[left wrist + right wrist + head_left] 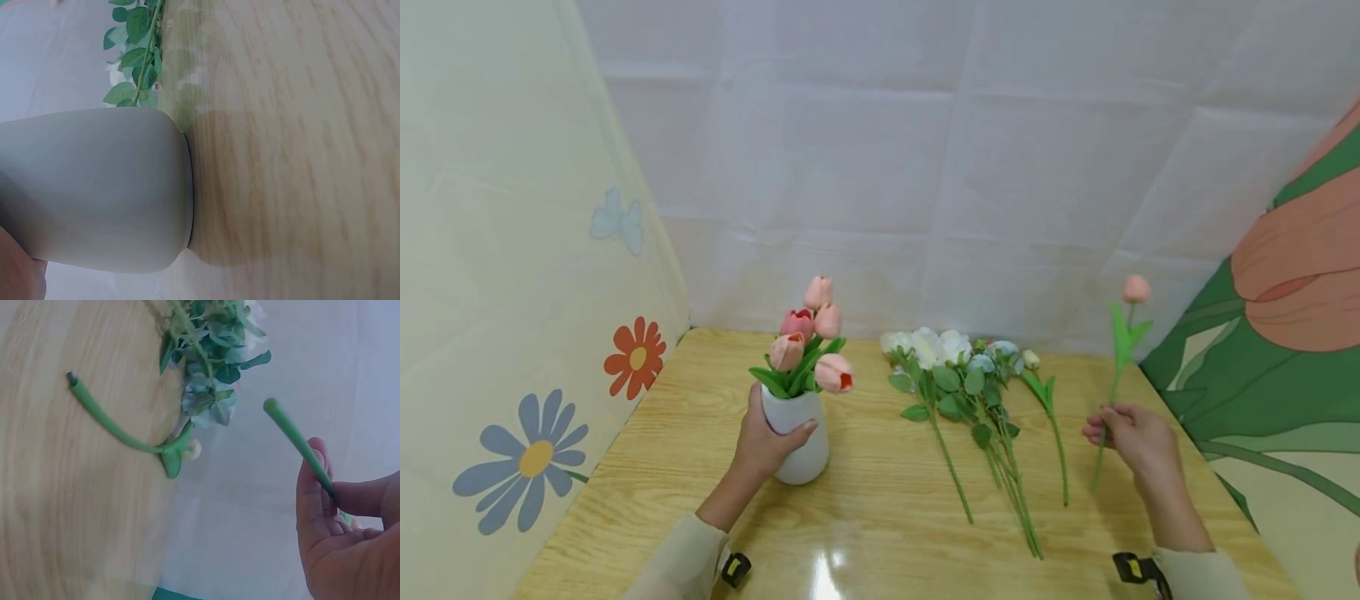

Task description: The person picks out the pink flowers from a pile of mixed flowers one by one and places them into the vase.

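Note:
On the left of the table stands a white vase [801, 446] holding several pink tulips [787, 352], one of them a deeper pink. My left hand [765, 437] grips the vase from its left side, thumb across the front. In the left wrist view the vase's base [169, 187] meets the wooden surface. Over on the right, my right hand [1138, 437] pinches the stem of a single pink tulip [1137, 289] between thumb and fingers. It is upright, bloom at the top. The right wrist view shows the stem's lower end [290, 431] sticking out past the fingers.
Between the hands lie white flowers [928, 346] with leafy stems, pale blue flowers [983, 362] and a white tulip [1032, 359]. Their stems point toward the front of the wooden table [880, 533]. A pale curtain [850, 167] hangs behind, with printed cloths at both sides.

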`<action>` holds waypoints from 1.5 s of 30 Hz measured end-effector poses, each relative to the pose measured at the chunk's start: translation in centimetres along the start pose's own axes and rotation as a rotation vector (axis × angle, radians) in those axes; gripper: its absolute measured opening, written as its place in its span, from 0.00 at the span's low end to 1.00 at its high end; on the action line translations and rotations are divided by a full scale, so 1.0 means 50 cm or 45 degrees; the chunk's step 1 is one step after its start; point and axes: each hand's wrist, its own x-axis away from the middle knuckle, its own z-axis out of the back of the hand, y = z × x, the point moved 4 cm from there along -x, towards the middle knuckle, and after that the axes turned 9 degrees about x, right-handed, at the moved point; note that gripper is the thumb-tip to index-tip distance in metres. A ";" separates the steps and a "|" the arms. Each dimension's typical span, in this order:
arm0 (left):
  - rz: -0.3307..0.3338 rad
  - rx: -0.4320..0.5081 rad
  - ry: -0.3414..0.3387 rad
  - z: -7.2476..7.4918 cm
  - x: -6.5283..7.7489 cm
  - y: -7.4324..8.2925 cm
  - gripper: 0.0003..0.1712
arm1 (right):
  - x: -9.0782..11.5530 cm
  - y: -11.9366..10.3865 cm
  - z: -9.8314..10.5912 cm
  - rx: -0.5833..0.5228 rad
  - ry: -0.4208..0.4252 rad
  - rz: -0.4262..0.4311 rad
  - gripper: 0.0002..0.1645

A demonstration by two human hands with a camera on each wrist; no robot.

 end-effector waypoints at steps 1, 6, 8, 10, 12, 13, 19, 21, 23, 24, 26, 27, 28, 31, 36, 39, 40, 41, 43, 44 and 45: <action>-0.002 0.003 -0.002 0.000 0.000 0.000 0.49 | 0.003 -0.005 -0.001 -0.001 0.006 0.008 0.30; -0.011 0.017 -0.020 -0.002 0.000 0.001 0.49 | 0.015 -0.031 -0.007 -0.013 0.035 0.053 0.28; -0.013 0.022 -0.025 -0.002 0.001 0.002 0.49 | 0.019 -0.041 -0.010 -0.036 0.043 0.065 0.28; -0.013 0.025 -0.025 -0.002 0.002 0.003 0.49 | 0.023 -0.048 -0.013 -0.058 0.049 0.072 0.29; -0.011 0.027 -0.026 -0.003 0.002 0.003 0.49 | 0.026 -0.056 -0.018 -0.083 0.065 0.080 0.30; -0.010 0.025 -0.025 -0.003 0.002 0.002 0.49 | 0.027 -0.059 -0.019 -0.099 0.070 0.087 0.29; -0.028 0.014 -0.014 -0.004 0.001 -0.001 0.48 | 0.033 -0.077 -0.033 -0.162 0.092 0.155 0.28; -0.037 0.013 -0.011 -0.004 0.001 -0.001 0.47 | 0.036 -0.083 -0.037 -0.160 0.092 0.177 0.27; -0.042 0.008 -0.008 -0.003 0.001 -0.001 0.47 | 0.039 -0.091 -0.041 -0.159 0.085 0.191 0.26; -0.043 0.006 -0.006 -0.003 0.001 -0.001 0.48 | 0.040 -0.095 -0.044 -0.169 0.077 0.197 0.25; -0.049 0.000 -0.002 -0.002 0.001 -0.001 0.48 | 0.044 -0.105 -0.050 -0.193 0.057 0.205 0.24; -0.052 -0.004 0.000 -0.001 0.001 -0.001 0.48 | 0.045 -0.110 -0.053 -0.213 0.045 0.208 0.23; -0.056 -0.005 0.003 -0.001 0.001 -0.001 0.48 | 0.047 -0.116 -0.057 -0.227 0.035 0.214 0.23; -0.060 -0.005 0.009 -0.001 0.001 -0.001 0.48 | 0.054 -0.135 -0.066 -0.274 0.010 0.235 0.21; -0.044 0.010 0.005 -0.001 0.001 -0.002 0.48 | 0.068 -0.167 -0.081 -0.331 -0.006 0.285 0.19; -0.035 0.013 0.002 -0.001 0.000 -0.003 0.48 | 0.076 -0.185 -0.094 -0.423 -0.025 0.309 0.18; -0.032 0.013 0.000 -0.002 0.000 -0.004 0.48 | 0.079 -0.191 -0.099 -0.451 -0.032 0.318 0.17; -0.031 0.014 0.000 -0.001 0.000 -0.004 0.48 | 0.082 -0.198 -0.103 -0.477 -0.039 0.329 0.17; -0.030 0.014 0.000 -0.001 0.000 -0.004 0.48 | 0.090 -0.213 -0.111 -0.524 -0.048 0.344 0.17; -0.031 0.014 0.000 -0.001 0.000 -0.004 0.48 | 0.094 -0.221 -0.115 -0.531 -0.053 0.358 0.16; -0.032 0.015 -0.001 -0.001 0.000 -0.003 0.48 | 0.099 -0.230 -0.119 -0.537 -0.054 0.372 0.16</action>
